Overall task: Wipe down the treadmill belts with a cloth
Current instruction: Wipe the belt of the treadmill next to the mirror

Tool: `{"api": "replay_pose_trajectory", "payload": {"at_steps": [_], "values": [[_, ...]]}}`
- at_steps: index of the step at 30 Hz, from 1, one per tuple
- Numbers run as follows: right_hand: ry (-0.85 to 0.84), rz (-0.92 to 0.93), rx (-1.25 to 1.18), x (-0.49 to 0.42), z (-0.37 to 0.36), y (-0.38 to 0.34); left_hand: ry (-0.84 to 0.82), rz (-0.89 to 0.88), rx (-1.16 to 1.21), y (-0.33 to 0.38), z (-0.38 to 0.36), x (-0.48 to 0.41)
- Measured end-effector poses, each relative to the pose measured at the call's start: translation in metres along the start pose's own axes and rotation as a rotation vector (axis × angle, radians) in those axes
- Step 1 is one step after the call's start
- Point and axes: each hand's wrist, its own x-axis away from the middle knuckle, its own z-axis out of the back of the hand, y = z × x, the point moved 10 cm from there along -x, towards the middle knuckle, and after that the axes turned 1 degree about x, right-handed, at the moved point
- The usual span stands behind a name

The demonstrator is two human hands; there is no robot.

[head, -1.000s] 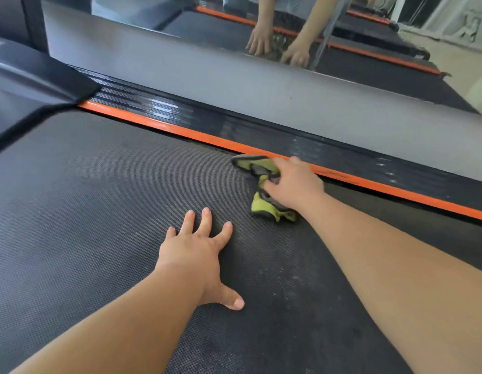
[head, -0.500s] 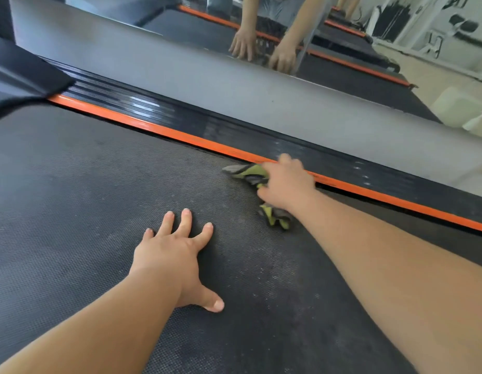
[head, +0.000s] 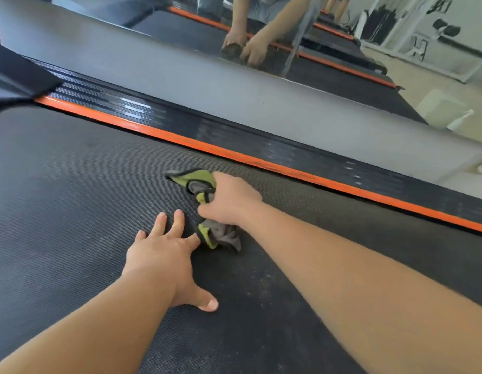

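Beyond the far edge of the treadmill (head: 261, 147) runs a plain grey strip of floor (head: 180, 76), matte and evenly lit. Above it stands a large mirror (head: 329, 85), its lower edge meeting the grey strip in a straight line. In the reflection, a pale beige floor (head: 423, 74) spreads toward the upper right. White exercise frames with black pads and bars (head: 429, 36) stand there against a light wall. A blurred pale box-like object (head: 439, 109) sits nearer. The light is bright and soft.
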Motion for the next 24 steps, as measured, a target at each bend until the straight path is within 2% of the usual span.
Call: {"api": "replay_pose_trajectory", "payload": {"at_steps": [3, 6, 9, 11, 14, 17, 19, 22, 24], "values": [[0.064, -0.034, 0.075, -0.014, 0.021, 0.033, 0.0, -0.003, 0.005, 0.0, -0.003, -0.001], [0.205, -0.27, 0.176, -0.02, 0.054, 0.1, 0.009, -0.006, 0.016, -0.001, -0.004, -0.004], [0.255, -0.36, 0.062, -0.016, 0.053, 0.116, 0.012, -0.008, 0.019, -0.001, -0.005, -0.005], [0.252, -0.275, -0.029, -0.013, 0.041, 0.085, 0.012, -0.006, 0.01, -0.001, -0.004, -0.004], [0.148, -0.011, -0.134, 0.007, 0.006, 0.02, 0.003, -0.005, 0.001, 0.0, -0.003, -0.002], [0.063, 0.126, -0.049, 0.022, -0.005, 0.011, 0.017, -0.003, 0.009, -0.001, -0.001, -0.002], [0.085, 0.043, 0.023, 0.008, 0.015, 0.047, 0.018, -0.006, 0.01, -0.001, -0.002, -0.002], [0.225, -0.235, 0.118, -0.007, 0.05, 0.12, 0.025, -0.004, 0.018, -0.002, -0.004, -0.003], [0.32, -0.38, 0.091, -0.003, 0.057, 0.143, 0.03, -0.003, 0.019, -0.002, -0.005, -0.005]]}}
